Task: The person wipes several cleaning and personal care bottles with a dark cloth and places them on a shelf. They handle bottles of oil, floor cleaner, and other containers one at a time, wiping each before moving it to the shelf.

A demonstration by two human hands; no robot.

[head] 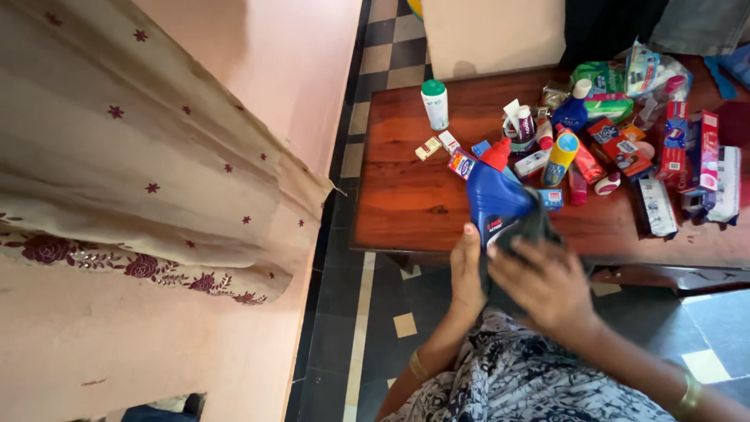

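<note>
Blue plastic bottle (494,197), likely heavy and slick, sat clasped at its base by the left hand (466,270); at three o'clock, the right hand (541,281) pressed a dark cloth (534,223) against it.

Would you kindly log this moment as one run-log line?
left hand: holds blue bottle, red cap | right hand: presses dark cloth on bottle | wooden table: toiletries pile behind

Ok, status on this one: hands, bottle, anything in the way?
Left hand grips blue bottle. Right hand presses dark cloth to it. Table clutter beyond, apart.
</note>
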